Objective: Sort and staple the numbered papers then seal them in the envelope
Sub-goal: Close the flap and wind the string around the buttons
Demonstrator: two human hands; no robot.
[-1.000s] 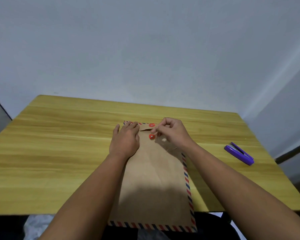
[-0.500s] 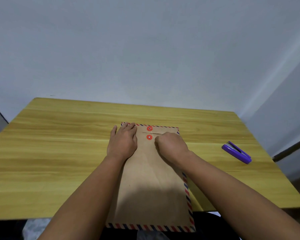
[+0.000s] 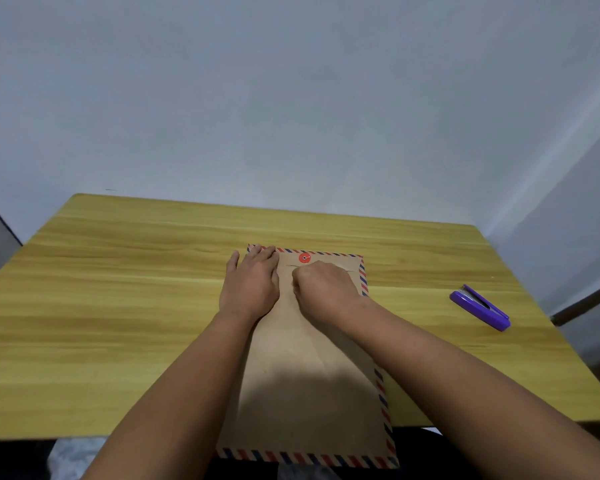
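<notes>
Your brown envelope (image 3: 312, 368) lay lengthwise on the wooden table (image 3: 118, 306), its short striped end hanging just past the near edge and its flap end pointing toward the far edge, roughly midway between the table's left and right sides. Its flap was folded down flat; one red string-tie disc (image 3: 304, 258) showed near the far end (a second disc could not be seen, your right hand covered that spot). Your left hand (image 3: 252, 284) rested flat and open, palm down, fingers together, on the envelope's far left corner, its thumb side partly over the bare tabletop; it gripped nothing, only pressed. Your right hand (image 3: 324, 289) sat just beside it, curled into a loose fist with knuckles up, resting on the envelope below the disc. A thin dark line ran out from either side of that fist along the flap edge; whether the fingers pinched a string could not be told. The numbered papers were not visible. The purple stapler (image 3: 480, 307) lay near the table's right edge, well apart from both hands, untouched.
</notes>
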